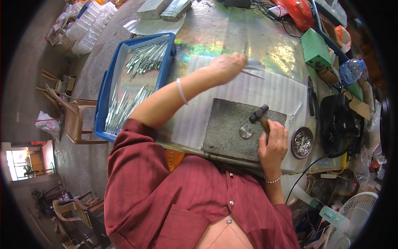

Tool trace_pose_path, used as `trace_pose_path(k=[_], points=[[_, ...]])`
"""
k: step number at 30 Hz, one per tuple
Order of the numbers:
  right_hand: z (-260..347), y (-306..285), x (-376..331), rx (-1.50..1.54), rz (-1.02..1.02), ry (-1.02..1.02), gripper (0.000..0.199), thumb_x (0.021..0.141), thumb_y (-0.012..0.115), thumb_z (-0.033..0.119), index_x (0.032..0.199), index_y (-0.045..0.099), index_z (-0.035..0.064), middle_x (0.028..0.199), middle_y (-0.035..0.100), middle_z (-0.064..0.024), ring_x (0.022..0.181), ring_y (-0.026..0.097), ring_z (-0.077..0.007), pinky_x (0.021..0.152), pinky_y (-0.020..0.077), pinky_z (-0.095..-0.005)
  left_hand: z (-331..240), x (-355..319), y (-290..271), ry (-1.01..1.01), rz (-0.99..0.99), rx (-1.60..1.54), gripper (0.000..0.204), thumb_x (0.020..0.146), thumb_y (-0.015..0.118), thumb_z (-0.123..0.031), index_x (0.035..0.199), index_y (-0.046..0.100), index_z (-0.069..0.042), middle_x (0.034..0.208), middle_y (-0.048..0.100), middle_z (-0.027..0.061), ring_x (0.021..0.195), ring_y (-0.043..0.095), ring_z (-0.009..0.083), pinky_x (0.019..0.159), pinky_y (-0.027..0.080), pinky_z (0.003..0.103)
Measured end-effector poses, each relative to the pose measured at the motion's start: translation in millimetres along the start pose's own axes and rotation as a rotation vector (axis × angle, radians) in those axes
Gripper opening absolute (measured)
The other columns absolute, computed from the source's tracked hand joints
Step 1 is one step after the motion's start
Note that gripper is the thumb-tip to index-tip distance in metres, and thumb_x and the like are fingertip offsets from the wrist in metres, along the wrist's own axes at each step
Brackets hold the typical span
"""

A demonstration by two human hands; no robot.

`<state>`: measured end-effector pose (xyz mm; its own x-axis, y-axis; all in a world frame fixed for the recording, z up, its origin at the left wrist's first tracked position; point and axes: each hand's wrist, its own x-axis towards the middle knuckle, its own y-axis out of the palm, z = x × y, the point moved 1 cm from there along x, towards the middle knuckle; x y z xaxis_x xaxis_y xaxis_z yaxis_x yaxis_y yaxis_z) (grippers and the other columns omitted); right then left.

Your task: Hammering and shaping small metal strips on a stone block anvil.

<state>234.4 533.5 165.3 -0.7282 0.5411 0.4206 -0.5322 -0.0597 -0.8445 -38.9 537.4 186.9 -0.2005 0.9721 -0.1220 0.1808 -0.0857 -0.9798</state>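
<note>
The hands are kept apart, the hammer (259, 113) being gripped by the right hand (274, 143), while strips (255, 65) are spread roughly crosswise just right of the nearer left hand (229, 67), whose grip cannot be told.

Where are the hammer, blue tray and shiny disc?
Hammer (259, 113): head view, on its dark head.
Blue tray (171, 50): head view, on its right wall.
Shiny disc (245, 131): head view, on its middle.

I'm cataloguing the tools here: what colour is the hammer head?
The hammer head is dark, near black, seen best in the head camera view.
</note>
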Motion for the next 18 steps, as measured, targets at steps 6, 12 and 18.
trace_pose_path(k=[6,12,18], points=[[5,2,-2,0.064,0.017,-0.027,0.039,0.073,0.06,0.005,0.112,0.055,0.0025,0.106,0.055,-0.0133,0.095,0.052,-0.0315,0.083,0.0421,-0.0412,-27,42,65,0.175,-0.089,0.056,0.02,0.087,0.045,-0.01,0.104,0.051,0.0,0.094,0.061,0.0186,0.084,0.065,0.0308,0.064,0.052,0.039],[4,2,-5,0.036,0.038,-0.015,0.039,0.074,0.059,0.003,0.113,0.054,0.0024,0.105,0.055,-0.0146,0.095,0.051,-0.0345,0.083,0.0417,-0.043,-42,46,72,0.082,-0.102,-0.094,0.025,0.089,0.044,-0.015,0.108,0.053,-0.001,0.101,0.06,0.018,0.092,0.063,0.0337,0.074,0.05,0.042],[-5,-10,4,0.171,0.218,-0.109,0.032,0.08,0.054,0.0,0.112,0.053,-0.0023,0.102,0.054,-0.0179,0.094,0.054,-0.0348,0.085,0.0427,-0.039,-35,42,91,0.085,-0.184,-0.035,0.032,0.09,0.041,-0.02,0.113,0.054,-0.003,0.111,0.055,0.0141,0.111,0.048,0.0257,0.083,0.038,0.045]])
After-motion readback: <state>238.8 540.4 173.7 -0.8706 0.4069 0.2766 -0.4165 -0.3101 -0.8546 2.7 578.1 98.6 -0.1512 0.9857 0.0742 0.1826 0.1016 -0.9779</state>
